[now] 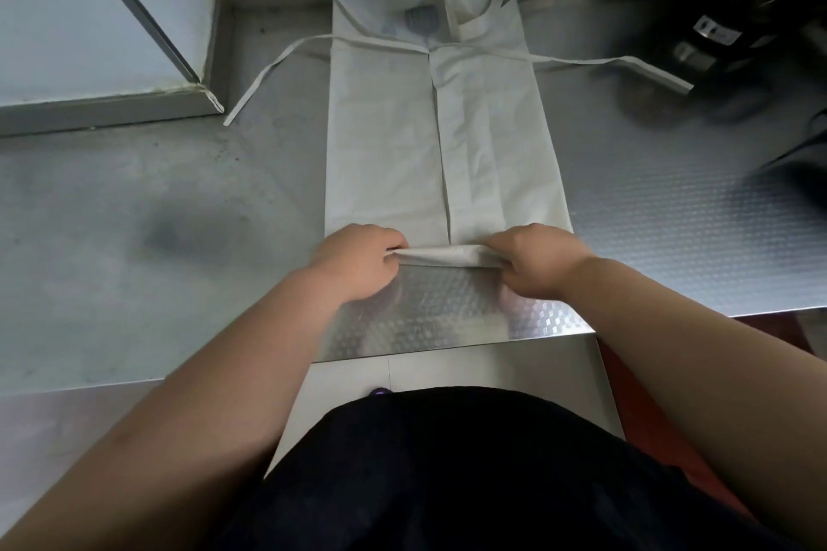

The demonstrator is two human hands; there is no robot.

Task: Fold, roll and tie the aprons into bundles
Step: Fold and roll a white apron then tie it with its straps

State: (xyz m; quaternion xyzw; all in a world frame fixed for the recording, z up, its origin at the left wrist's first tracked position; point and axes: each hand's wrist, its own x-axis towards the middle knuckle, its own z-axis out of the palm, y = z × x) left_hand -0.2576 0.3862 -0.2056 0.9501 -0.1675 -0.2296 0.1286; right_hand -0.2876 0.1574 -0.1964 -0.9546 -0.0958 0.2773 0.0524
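1. At mid-frame on the worktop [134,201], my left hand [358,257] and right hand [534,257] each pinch one end of a small roll [441,256] started at the near hem.
2. One apron [443,139], folded into a strip, runs lengthwise away from me toward the frame's top; the roll lies crosswise.
3. Two hands, equally near; I judge rolling goes up-frame.

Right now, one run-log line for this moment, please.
step: rolling | white folded fabric apron: on steel table | left hand: grips hem | right hand: grips hem
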